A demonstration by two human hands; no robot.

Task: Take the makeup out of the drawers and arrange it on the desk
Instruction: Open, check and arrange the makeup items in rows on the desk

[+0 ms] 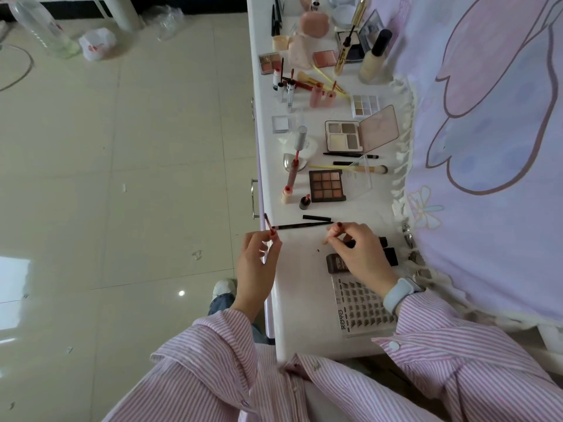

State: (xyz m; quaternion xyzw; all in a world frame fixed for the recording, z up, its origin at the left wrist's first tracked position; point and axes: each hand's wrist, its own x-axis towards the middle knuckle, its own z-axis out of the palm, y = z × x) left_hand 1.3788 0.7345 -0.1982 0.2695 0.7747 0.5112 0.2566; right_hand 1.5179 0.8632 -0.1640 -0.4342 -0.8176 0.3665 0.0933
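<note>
The left hand hung just off the surface's outer edge, its fingers pinched on a thin lip wand. The right hand, over the near end of the surface, had its fingers curled round a small pale tube. A black pencil lay between the hands, and a nine-pan palette sat farther along.
</note>
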